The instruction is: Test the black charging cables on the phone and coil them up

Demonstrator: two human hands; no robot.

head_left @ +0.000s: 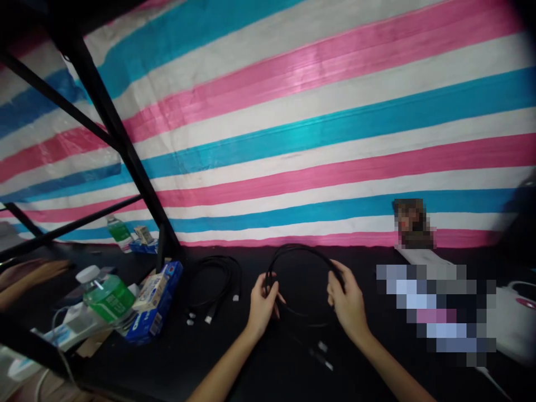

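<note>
One hand of another person (pixel 48 271) reaches in at the far left, beyond a slanting black metal frame (pixel 98 106). Nearer, a white power strip (pixel 58 335) lies just beside a bottle with a white cap (pixel 106 296), green in the body. Right of the bottle, a small pale box (pixel 149 291) rests on a longer blue box (pixel 144 328); a second green bottle (pixel 119 231) stands farther back. Next on the black table (pixel 201 365) comes a loose coil of dark cable (pixel 228 282), lying apart from both of the wearer's hands, its light-tipped plugs (pixel 208 319) towards the near side.

In the middle, the left hand (pixel 263 304) is closed, thumb and fingers pinching one side of a looped black cable (pixel 299 247). The loop arches across to the right hand (pixel 347 304), whose fingers are curled closed around its other side. Between and below the hands are two pale connectors (pixel 326 357) (blurred, so I cannot tell whether they touch the table). Farther right, well apart from the right hand, sits a white object (pixel 513 321), partly hidden by pixelation. Behind everything runs a striped sheet (pixel 314 145) in pink, blue and white.
</note>
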